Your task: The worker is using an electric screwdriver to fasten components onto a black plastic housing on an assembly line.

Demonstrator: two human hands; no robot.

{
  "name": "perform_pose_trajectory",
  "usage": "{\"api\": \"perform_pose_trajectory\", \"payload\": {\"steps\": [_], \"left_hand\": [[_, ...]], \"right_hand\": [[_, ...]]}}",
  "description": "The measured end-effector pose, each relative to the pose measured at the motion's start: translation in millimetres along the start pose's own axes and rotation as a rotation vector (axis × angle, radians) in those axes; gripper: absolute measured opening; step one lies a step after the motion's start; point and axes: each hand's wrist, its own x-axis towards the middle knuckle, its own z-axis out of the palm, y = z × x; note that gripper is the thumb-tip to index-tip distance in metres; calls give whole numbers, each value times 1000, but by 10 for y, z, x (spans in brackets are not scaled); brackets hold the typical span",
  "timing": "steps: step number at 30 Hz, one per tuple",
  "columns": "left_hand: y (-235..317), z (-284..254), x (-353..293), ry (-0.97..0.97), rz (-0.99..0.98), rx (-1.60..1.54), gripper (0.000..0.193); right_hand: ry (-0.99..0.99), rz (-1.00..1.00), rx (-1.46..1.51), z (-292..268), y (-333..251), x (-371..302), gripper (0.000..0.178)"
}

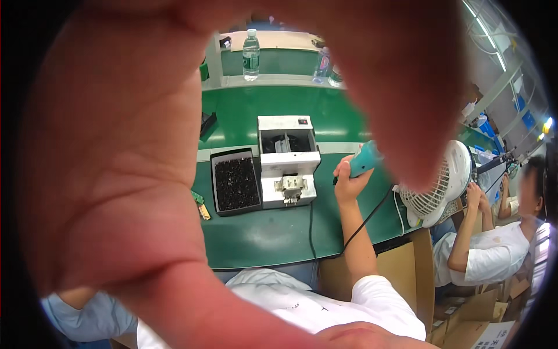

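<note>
My left hand [133, 157] is very close to the camera and blurred. It curves around the view from the left side over the top and down the right, fingers apart, with nothing seen in it. My right hand [350, 185] reaches over the green bench and grips a teal electric screwdriver [363, 160] with a black cord; its tip is hidden or too small to make out. Left of that hand stands a white screw feeder machine [289, 157]. Beside the feeder lies a black tray [237, 212] filled with small dark screws [235, 181].
Small green and yellow pieces [201, 205] lie left of the tray. A white fan [433, 192] stands at the right, near a co-worker in white [494, 250]. Bottles, one a clear water bottle [251, 55], line the back shelf. An open cardboard box [395, 262] sits below the bench edge.
</note>
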Motion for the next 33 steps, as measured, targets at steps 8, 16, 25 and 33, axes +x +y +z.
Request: {"api": "perform_pose_trajectory", "payload": {"steps": [8,16,25,33], "left_hand": [[217,-850,-633,236,428,209,68],[97,-154,-442,177,226,166,70],[270,232,-753,37,-27,13,52],[526,475,-2568,-750,-474,345,17]], "right_hand": [[-44,-82,69,183,-345,-205,57],[-89,31,172,291,-185,-144,60],[34,-54,573,76,-6,171,48],[159,278,-128,-206,1270,844,34]]}}
